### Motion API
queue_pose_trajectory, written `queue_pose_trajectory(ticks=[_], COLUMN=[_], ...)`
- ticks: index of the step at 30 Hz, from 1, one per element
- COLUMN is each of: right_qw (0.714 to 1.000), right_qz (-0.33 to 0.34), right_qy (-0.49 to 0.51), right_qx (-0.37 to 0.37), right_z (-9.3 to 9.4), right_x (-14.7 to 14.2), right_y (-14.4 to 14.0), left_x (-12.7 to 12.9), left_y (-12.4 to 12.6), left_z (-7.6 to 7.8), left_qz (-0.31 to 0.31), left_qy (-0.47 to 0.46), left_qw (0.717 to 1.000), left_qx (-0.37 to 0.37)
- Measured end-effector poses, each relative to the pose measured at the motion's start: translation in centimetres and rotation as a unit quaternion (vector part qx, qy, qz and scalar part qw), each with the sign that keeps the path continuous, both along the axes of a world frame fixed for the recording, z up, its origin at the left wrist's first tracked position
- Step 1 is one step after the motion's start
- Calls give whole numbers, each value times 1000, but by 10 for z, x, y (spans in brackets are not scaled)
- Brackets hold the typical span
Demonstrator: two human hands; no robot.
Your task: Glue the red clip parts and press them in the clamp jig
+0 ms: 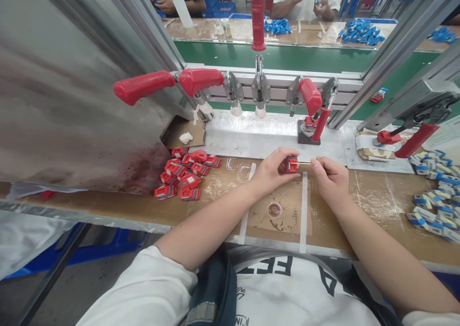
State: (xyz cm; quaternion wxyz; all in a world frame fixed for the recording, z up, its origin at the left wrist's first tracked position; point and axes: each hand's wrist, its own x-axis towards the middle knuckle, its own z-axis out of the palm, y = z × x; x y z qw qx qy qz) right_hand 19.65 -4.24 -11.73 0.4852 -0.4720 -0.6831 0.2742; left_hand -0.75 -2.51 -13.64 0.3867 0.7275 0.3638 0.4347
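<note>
Between the thumb and fingers of my left hand (275,167) is a small red and dark plastic part (292,164), held above the bench. My right hand (330,174) pinches a thin pale stick (304,163), whose far end reaches the red part's face. Below the hands, a shallow round dish (275,209) with brownish liquid sits between two white tape strips. A pile of similar red and grey parts (187,173) lies to the left. Beyond my hands, another red part (309,125) rests in a black holder (309,139) under a red-handled clamp (310,96).
Several more red-handled toggle clamps (201,80) stand along the metal rail. At the right lie a padded block under a clamp (375,146) and a heap of blue, white and yellow parts (436,196). Across the green belt (223,57), co-workers handle blue pieces (361,32).
</note>
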Motion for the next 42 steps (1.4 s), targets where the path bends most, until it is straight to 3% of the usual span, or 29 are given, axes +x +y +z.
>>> queue_pose_trajectory(ticks=[4, 10, 30, 38, 42], right_qw=[1000, 1000, 999, 999, 998], right_qz=[17, -10, 33, -5, 10], right_qy=[-2, 10, -9, -36, -52], right_qx=[2, 3, 6, 35, 45], right_z=[-1, 1, 6, 10, 12], right_x=[1, 0, -1, 0, -1], right_y=[-1, -1, 0, 0, 0], left_x=[0, 0, -1, -2, -2], left_y=[0, 0, 0, -2, -3], left_z=[0, 0, -1, 4, 5], left_qz=[-1, 0, 12, 33, 36], left_qy=[3, -2, 24, 83, 116], left_qw=[1000, 1000, 999, 993, 985], left_qx=[0, 3, 18, 80, 122])
